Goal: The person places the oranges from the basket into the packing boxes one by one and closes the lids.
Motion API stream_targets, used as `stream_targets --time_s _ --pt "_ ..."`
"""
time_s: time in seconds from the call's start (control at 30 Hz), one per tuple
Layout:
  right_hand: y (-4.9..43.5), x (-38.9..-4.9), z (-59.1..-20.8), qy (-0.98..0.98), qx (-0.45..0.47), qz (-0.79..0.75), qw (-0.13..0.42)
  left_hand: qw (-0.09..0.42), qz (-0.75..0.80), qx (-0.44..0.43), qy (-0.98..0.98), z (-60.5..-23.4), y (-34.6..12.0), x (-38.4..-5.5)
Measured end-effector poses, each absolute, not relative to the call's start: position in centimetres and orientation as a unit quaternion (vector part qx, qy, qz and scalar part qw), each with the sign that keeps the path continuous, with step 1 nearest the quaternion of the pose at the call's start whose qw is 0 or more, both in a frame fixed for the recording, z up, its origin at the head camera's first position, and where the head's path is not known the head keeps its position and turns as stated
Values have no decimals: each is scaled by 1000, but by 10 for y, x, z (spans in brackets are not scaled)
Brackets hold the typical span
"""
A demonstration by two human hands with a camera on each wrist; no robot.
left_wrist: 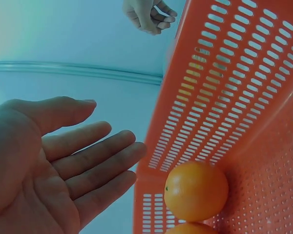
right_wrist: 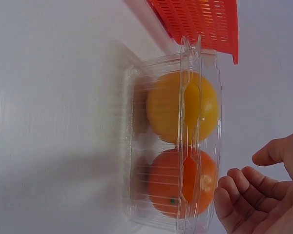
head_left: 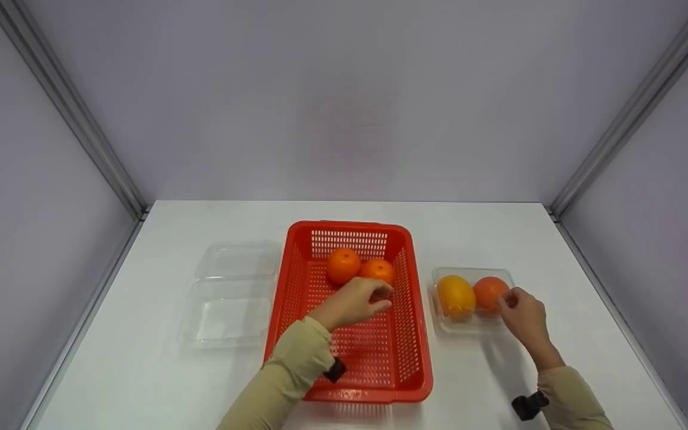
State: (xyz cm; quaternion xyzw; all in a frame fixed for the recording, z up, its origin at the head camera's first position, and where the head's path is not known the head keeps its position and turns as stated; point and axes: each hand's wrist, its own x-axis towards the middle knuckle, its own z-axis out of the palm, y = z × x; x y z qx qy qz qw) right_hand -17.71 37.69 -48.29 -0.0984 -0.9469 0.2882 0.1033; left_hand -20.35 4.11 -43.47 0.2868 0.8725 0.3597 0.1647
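My left hand (head_left: 356, 301) hovers over the red plastic basket (head_left: 421, 382), fingers relaxed and holding nothing. Two oranges lie in the basket's far part: one orange (head_left: 343, 266) and, beside it, a second orange (head_left: 378, 271) partly behind that hand. To the right, my right hand (head_left: 523, 310) is at the right end of a see-through plastic box (right_wrist: 158, 61). Its fingers curl loosely around nothing; whether they touch the lid I cannot tell. Under the box's lowered lid sit a yellow-orange fruit (right_wrist: 180, 107) and a redder orange fruit (right_wrist: 168, 183).
Left of the basket, another see-through plastic box (head_left: 233, 322) lies with its lid folded open toward the back. All of this stands on a white table (head_left: 129, 364), with grey-white walls (head_left: 344, 119) at the back and both sides.
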Motion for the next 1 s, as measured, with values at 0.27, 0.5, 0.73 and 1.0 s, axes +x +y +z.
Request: stream_targets --time_s 0.27,0.5,0.73,1.0 --pt "363 -176 -490 -948 -74 283 124 164 366 281 872 -438 23 -202" --pt "356 -176 -493 -953 -43 272 130 171 391 258 867 -439 7 -202" --pt "350 -177 -501 -956 4 246 157 185 408 232 864 -440 -7 -201" --pt "341 -174 -508 -950 55 234 199 160 415 227 866 -442 -24 -200"
